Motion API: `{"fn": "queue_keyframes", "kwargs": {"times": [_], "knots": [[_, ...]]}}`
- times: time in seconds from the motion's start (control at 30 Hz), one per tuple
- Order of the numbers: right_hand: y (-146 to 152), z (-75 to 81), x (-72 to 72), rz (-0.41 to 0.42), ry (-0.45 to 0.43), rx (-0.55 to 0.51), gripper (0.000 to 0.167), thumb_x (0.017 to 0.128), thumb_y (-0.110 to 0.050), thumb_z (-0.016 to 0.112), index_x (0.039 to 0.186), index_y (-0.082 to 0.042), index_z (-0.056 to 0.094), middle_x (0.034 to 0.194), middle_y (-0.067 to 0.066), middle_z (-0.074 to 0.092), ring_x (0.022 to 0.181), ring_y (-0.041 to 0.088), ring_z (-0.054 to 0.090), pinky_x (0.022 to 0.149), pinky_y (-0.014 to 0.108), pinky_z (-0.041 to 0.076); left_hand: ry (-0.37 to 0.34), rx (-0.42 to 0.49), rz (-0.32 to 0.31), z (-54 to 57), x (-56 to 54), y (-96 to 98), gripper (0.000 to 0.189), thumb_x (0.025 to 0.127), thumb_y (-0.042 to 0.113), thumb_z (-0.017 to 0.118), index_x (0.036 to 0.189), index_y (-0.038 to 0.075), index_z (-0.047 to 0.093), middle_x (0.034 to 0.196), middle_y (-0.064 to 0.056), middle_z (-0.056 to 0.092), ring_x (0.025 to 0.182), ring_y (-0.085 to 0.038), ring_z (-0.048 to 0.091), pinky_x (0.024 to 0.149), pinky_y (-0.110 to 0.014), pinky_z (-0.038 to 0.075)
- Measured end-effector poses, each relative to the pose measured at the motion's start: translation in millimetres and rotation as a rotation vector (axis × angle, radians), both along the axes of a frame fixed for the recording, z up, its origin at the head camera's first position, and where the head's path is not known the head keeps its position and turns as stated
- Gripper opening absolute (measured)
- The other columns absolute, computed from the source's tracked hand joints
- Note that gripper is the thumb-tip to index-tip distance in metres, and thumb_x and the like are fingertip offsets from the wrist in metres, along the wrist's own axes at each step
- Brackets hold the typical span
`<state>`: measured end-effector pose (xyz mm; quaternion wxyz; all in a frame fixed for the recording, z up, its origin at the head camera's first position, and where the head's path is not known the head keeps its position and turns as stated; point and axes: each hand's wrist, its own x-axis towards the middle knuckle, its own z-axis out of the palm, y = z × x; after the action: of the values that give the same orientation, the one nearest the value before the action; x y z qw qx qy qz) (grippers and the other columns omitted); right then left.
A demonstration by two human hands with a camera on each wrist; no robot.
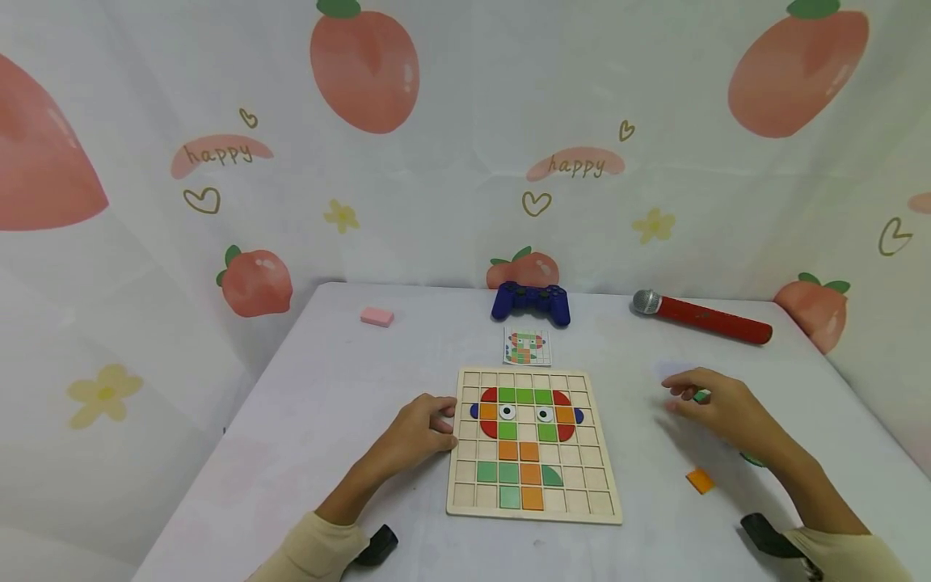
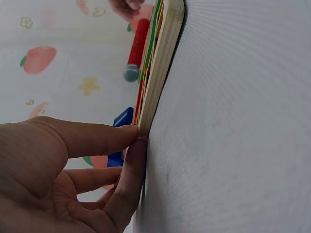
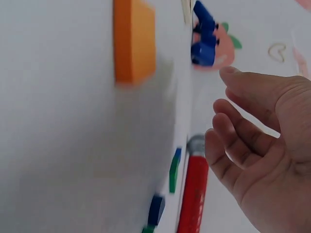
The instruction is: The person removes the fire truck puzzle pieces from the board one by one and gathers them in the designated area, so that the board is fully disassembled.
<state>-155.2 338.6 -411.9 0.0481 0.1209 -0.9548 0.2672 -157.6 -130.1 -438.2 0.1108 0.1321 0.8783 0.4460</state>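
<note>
A wooden puzzle board lies on the table, bearing red, green, orange and blue tiles and two eye pieces in its grid. My left hand is at its left side. In the left wrist view the thumb and index fingertips pinch the board's edge. My right hand hovers right of the board with fingers loosely bent and nothing between them. Below it lies an orange tile. Green pieces are partly hidden by the hand and wrist. A dark blue piece shows in the right wrist view.
A pattern card lies behind the board, with a blue game controller beyond it. A red microphone rests at the back right, a pink eraser-like block at the back left. A printed cloth hangs behind the table.
</note>
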Motion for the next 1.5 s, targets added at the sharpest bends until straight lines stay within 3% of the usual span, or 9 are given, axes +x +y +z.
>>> {"fn": "queue_keyframes", "kwargs": {"times": [0.2, 0.4, 0.63, 0.9, 1.23, 1.5], "knots": [[22.5, -1.7, -6.5, -0.057, -0.085, 0.039, 0.036, 0.095, -0.032, 0.081, 0.122, -0.007, 0.076, 0.108, 0.005, 0.072, 0.094, 0.013, 0.058, 0.072, 0.021, 0.053, 0.000, 0.004, 0.003, 0.3, 0.3, 0.0, 0.060, 0.088, 0.000, 0.078, 0.144, -0.007, 0.059, 0.117, -0.010, 0.062, 0.099, -0.017, 0.066, 0.084, -0.033, 0.058], [38.6, -3.8, -11.9, -0.096, -0.191, 0.051, 0.042, 0.095, -0.031, 0.080, 0.127, -0.004, 0.072, 0.110, 0.010, 0.069, 0.102, 0.031, 0.059, 0.069, 0.029, 0.052, 0.000, 0.002, 0.002, 0.6, 0.7, -0.1, 0.059, 0.088, 0.000, 0.078, 0.144, -0.007, 0.060, 0.118, -0.010, 0.062, 0.100, -0.017, 0.066, 0.084, -0.033, 0.058], [47.8, -2.7, -18.0, -0.102, -0.242, 0.069, 0.044, 0.094, -0.028, 0.080, 0.126, 0.000, 0.072, 0.110, 0.012, 0.072, 0.101, 0.032, 0.060, 0.075, 0.036, 0.053, -0.001, 0.001, 0.002, 0.7, 0.7, 0.0, 0.059, 0.088, 0.000, 0.078, 0.144, -0.007, 0.060, 0.118, -0.010, 0.062, 0.099, -0.017, 0.066, 0.084, -0.033, 0.058], [51.5, -6.1, -21.7, -0.091, -0.239, 0.077, 0.038, 0.095, -0.023, 0.079, 0.122, 0.004, 0.073, 0.107, 0.012, 0.071, 0.101, 0.033, 0.062, 0.082, 0.049, 0.057, -0.002, -0.002, 0.003, 0.3, 0.7, 0.2, 0.059, 0.088, 0.001, 0.079, 0.144, -0.006, 0.060, 0.116, -0.009, 0.062, 0.099, -0.016, 0.066, 0.083, -0.031, 0.057], [53.8, -6.6, -22.4, -0.082, -0.243, 0.100, 0.034, 0.094, -0.021, 0.078, 0.117, 0.004, 0.076, 0.102, 0.010, 0.069, 0.096, 0.029, 0.061, 0.081, 0.048, 0.056, -0.003, 0.005, 0.004, 1.5, 1.9, 0.4, 0.058, 0.088, 0.000, 0.078, 0.143, -0.007, 0.060, 0.116, -0.010, 0.062, 0.099, -0.017, 0.066, 0.084, -0.033, 0.058], [56.0, -6.8, -20.8, -0.094, -0.265, 0.116, 0.036, 0.096, -0.023, 0.077, 0.120, 0.005, 0.074, 0.104, 0.012, 0.070, 0.096, 0.030, 0.061, 0.083, 0.056, 0.057, -0.001, 0.004, -0.001, 0.4, 1.4, -0.1, 0.059, 0.088, 0.001, 0.078, 0.144, -0.007, 0.060, 0.116, -0.009, 0.062, 0.099, -0.017, 0.066, 0.084, -0.032, 0.059]]}}
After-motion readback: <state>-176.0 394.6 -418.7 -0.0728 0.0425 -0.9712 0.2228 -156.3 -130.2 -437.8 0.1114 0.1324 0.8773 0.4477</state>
